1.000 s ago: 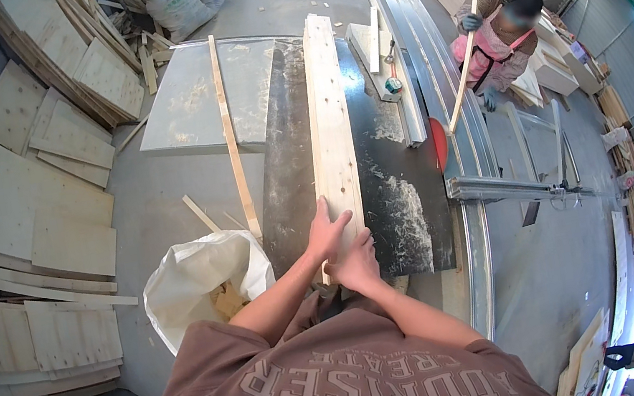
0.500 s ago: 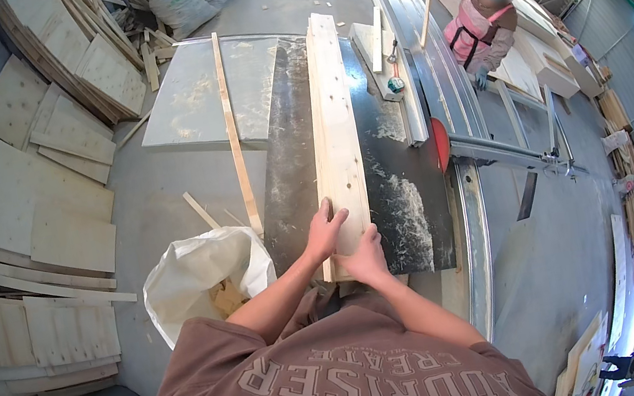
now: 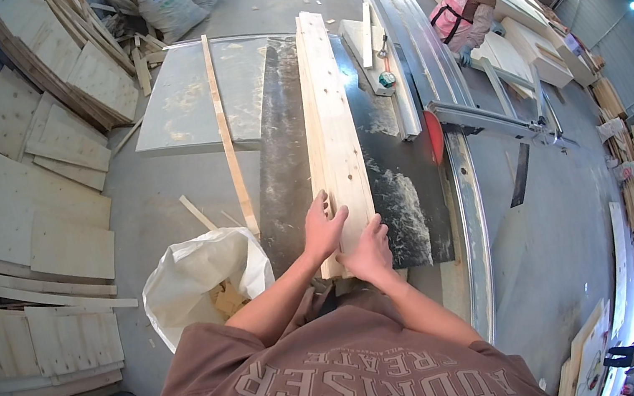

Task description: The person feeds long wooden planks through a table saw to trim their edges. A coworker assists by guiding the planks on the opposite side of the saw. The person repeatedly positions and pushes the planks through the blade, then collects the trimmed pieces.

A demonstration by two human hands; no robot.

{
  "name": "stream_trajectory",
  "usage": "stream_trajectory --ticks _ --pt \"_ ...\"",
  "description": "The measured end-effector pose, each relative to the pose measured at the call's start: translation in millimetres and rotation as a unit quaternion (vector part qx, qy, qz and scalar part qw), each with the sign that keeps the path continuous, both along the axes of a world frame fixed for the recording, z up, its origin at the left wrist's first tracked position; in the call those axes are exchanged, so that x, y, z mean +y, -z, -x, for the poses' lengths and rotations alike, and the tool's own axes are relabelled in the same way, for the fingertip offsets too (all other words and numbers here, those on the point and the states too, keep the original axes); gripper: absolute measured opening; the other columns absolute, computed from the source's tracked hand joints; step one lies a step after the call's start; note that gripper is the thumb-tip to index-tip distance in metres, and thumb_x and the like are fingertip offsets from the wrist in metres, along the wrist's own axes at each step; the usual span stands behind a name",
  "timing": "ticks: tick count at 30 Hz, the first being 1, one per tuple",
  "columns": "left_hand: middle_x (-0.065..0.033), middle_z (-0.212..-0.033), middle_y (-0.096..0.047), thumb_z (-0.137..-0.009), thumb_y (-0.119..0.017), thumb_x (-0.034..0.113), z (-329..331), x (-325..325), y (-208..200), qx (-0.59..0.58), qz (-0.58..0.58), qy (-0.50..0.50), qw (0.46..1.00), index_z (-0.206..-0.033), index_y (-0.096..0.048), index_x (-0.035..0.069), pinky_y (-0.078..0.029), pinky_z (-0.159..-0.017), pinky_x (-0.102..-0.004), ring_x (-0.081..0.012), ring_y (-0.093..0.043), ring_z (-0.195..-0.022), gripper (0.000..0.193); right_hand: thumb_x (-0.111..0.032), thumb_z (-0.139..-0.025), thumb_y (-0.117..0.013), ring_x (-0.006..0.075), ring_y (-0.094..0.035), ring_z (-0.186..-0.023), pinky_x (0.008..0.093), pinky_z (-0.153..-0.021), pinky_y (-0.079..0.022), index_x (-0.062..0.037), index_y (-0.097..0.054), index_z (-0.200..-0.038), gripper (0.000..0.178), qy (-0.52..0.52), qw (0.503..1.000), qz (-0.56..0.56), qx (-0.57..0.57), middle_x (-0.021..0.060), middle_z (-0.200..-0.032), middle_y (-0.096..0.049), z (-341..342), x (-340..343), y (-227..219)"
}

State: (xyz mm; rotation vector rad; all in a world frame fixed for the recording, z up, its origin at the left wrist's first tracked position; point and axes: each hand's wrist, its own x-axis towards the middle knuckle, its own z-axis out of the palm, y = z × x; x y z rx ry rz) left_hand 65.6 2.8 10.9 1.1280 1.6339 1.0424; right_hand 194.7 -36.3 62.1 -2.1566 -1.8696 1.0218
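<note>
A stack of long, narrow pine boards (image 3: 335,118) lies lengthwise in front of me on the dark saw table (image 3: 279,154), its near end close to my body. My left hand (image 3: 325,229) grips the stack's left edge, thumb across toward the top face. Slightly nearer, my right hand (image 3: 369,254) holds the right edge by the near end, with its thumb pointing inward over the wood. The palms hide part of the boards' near end. Sawdust (image 3: 404,212) is scattered on the table to the right of the stack.
A red saw guard (image 3: 435,135) stands right of the table, beside a long metal rail (image 3: 422,27). An open white sack (image 3: 205,260) with wood scraps is at left. A thin wood strip (image 3: 227,129) leans there. A co-worker in a pink apron (image 3: 456,8) stands far right.
Both hands stay on the boards, the right fingers spreading a little more along the edge. The co-worker has shifted and turned, and the long stick they hold has swung away from the rail.
</note>
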Motion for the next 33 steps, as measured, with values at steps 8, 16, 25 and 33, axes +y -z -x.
stream_trajectory --ticks 8,16,25,33 --pt "-0.0239 -0.126 -0.065 -0.085 -0.076 0.030 -12 30 22 0.046 -0.023 -0.037 0.998 -0.142 -0.044 -0.013 -0.053 -0.093 -0.0387 -0.0292 -0.067 -0.106 0.079 -0.034 -0.069 -0.086 0.0431 -0.052 -0.125 0.0481 -0.100 -0.051 0.0115 -0.016 -0.149 0.116 0.001 1.000 -0.021 -0.003 0.0287 -0.134 -0.045 1 -1 -42" --pt "-0.0228 -0.109 -0.064 -0.074 -0.084 0.012 -59 40 -34 -0.104 0.034 -0.014 0.994 -0.119 -0.044 -0.010 -0.059 -0.080 -0.0398 -0.0282 -0.068 -0.095 0.064 -0.044 -0.067 -0.089 0.0442 -0.047 -0.131 0.0528 -0.105 -0.045 0.0046 -0.016 -0.151 0.121 0.028 0.998 -0.054 -0.011 0.0281 -0.140 -0.042 -30 -8 -62" --pt "-0.0171 -0.112 -0.061 -0.078 -0.082 0.005 -105 10 -63 -0.074 -0.107 0.128 0.983 -0.124 -0.041 -0.002 -0.054 -0.093 -0.0381 -0.0245 -0.064 -0.104 0.062 -0.036 -0.067 -0.090 0.0442 -0.046 -0.133 0.0495 -0.109 -0.042 0.0025 -0.014 -0.153 0.121 0.112 0.988 -0.051 0.095 0.0282 -0.146 -0.039 -82 -46 -44" --pt "-0.0205 -0.126 -0.061 -0.084 -0.080 0.019 -144 38 -106 -0.028 -0.080 0.304 0.949 -0.136 -0.044 -0.002 -0.053 -0.095 -0.0423 -0.0297 -0.061 -0.120 0.067 -0.023 -0.062 -0.089 0.0338 -0.055 -0.120 0.0435 -0.103 -0.044 0.0063 -0.040 -0.137 0.094 0.254 0.887 -0.217 0.317 0.0229 -0.128 -0.056 -163 -39 -22"
